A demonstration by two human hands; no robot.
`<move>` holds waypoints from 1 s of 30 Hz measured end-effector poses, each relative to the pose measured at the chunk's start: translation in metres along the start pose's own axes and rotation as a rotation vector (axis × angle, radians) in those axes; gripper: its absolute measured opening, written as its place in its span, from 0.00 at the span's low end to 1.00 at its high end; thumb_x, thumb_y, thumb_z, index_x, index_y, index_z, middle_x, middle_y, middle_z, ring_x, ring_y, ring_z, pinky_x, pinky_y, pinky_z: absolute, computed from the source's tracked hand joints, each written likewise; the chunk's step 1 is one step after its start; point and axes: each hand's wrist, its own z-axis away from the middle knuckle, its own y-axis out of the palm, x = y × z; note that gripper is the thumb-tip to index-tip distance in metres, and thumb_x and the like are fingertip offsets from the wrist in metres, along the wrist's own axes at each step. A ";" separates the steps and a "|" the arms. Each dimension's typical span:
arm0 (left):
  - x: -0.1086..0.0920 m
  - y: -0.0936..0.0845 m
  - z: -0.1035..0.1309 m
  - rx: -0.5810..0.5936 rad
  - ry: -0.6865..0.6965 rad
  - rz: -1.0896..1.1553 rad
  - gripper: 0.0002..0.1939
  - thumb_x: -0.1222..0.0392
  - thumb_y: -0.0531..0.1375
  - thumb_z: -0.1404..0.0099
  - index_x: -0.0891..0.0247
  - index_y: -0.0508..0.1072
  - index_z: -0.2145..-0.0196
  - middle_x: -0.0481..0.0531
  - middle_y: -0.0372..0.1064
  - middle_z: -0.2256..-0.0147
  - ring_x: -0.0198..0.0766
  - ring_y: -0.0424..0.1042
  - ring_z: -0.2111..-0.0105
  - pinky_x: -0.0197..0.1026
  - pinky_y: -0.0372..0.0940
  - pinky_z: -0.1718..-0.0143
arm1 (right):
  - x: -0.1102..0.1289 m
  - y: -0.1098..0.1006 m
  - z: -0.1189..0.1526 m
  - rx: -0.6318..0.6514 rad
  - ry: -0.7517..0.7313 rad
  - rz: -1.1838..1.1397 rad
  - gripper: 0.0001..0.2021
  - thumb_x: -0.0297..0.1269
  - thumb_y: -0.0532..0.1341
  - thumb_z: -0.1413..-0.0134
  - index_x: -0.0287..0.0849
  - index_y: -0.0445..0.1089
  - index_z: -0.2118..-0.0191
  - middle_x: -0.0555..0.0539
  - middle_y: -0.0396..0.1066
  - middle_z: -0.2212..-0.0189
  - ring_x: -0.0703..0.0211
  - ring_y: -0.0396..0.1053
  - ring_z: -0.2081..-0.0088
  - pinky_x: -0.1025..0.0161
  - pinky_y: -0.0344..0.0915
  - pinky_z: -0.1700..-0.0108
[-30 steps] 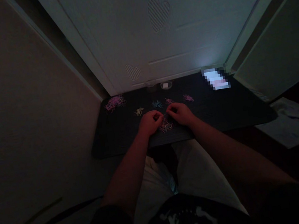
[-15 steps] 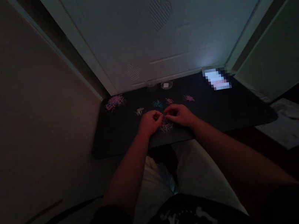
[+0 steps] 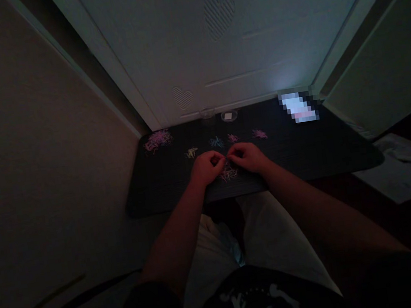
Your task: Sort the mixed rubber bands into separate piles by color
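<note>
Both hands meet above a small pile of thin mixed-coloured pieces (image 3: 228, 172) near the front of a dark tabletop (image 3: 306, 154). My left hand (image 3: 207, 167) is closed in a pinch, thumb against fingertips. Facing it, my right hand (image 3: 248, 158) is pinched too, its tips almost touching the left ones. Whatever sits between the fingertips is too small and dim to make out. Just beyond the hands lie little heaps of similar thin pieces: a pale yellow heap (image 3: 191, 153), a blue heap (image 3: 216, 142), a pink heap (image 3: 232, 138) and a purple heap (image 3: 260, 134).
A larger pink-purple pile (image 3: 158, 140) occupies the back left corner. Along the back edge stand a clear cup (image 3: 208, 117) and a round clear lid or dish (image 3: 229, 116) with a white square. A lit, blurred-out screen (image 3: 299, 107) lies back right. A white door (image 3: 173, 40) rises behind.
My right hand has shifted very slightly to the right, widening the small gap between the fingertips. The heaps look the same.
</note>
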 end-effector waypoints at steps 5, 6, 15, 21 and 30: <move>0.000 0.000 0.000 -0.013 0.019 0.026 0.09 0.58 0.58 0.44 0.63 0.74 0.66 0.49 0.72 0.69 0.34 0.69 0.69 0.36 0.63 0.66 | 0.001 0.000 0.001 -0.004 0.003 0.025 0.06 0.34 0.58 0.54 0.40 0.71 0.71 0.50 0.69 0.77 0.64 0.63 0.75 0.67 0.58 0.72; 0.000 0.000 0.000 -0.010 0.018 0.022 0.09 0.57 0.58 0.44 0.63 0.74 0.67 0.49 0.72 0.70 0.34 0.68 0.69 0.36 0.63 0.66 | 0.001 0.000 0.001 -0.003 0.003 0.027 0.06 0.34 0.58 0.54 0.40 0.71 0.71 0.50 0.68 0.78 0.64 0.63 0.75 0.67 0.58 0.72; 0.000 0.000 0.000 -0.012 -0.015 0.011 0.08 0.58 0.57 0.43 0.63 0.74 0.69 0.49 0.72 0.72 0.33 0.68 0.71 0.36 0.62 0.68 | -0.005 -0.001 -0.002 -0.124 0.038 -0.077 0.06 0.35 0.57 0.54 0.40 0.68 0.71 0.50 0.67 0.77 0.64 0.63 0.75 0.66 0.60 0.72; 0.000 0.000 0.000 -0.016 0.001 0.010 0.07 0.59 0.57 0.43 0.64 0.74 0.70 0.49 0.72 0.72 0.33 0.68 0.71 0.36 0.62 0.69 | -0.001 -0.001 0.001 0.046 -0.003 -0.101 0.10 0.39 0.61 0.56 0.39 0.70 0.66 0.51 0.66 0.78 0.65 0.62 0.76 0.67 0.59 0.73; -0.002 0.000 0.000 -0.010 -0.007 0.003 0.07 0.59 0.58 0.44 0.64 0.73 0.70 0.48 0.71 0.72 0.33 0.68 0.72 0.36 0.61 0.69 | 0.003 -0.001 0.001 0.038 0.009 -0.058 0.08 0.39 0.60 0.55 0.39 0.71 0.71 0.50 0.68 0.78 0.65 0.62 0.76 0.67 0.58 0.74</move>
